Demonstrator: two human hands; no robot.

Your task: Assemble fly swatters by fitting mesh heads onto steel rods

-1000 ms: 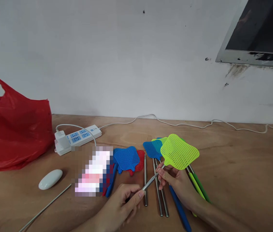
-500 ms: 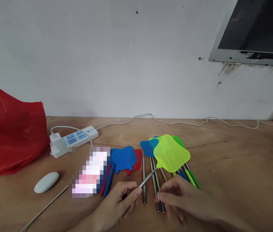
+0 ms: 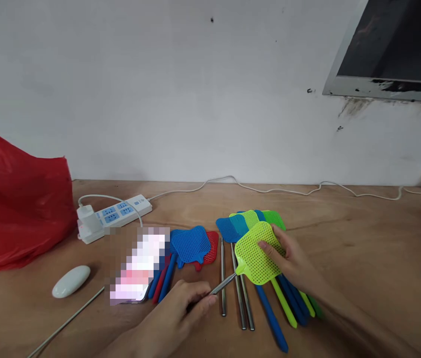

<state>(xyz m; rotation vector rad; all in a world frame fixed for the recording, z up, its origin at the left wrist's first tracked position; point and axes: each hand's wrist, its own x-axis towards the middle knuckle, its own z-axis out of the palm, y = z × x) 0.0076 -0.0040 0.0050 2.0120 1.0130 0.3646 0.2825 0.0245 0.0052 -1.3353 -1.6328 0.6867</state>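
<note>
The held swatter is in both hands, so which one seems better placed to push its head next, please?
Likely the right hand: it grips the head, while the left hand holds the rod.

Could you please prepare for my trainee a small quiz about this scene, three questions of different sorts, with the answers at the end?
1. What does the left hand hold?
A) a blue handle
B) the metal shaft of the yellow-green swatter
C) a white cable

2. True or false: in the picture, the white power strip lies to the right of the red plastic bag.

3. Fill in: left of the loose metal rods, a ____ mesh head shows partly from behind the blue mesh heads.

Key:
1. B; the right hand holds the swatter's mesh.
2. True.
3. Red.
</note>
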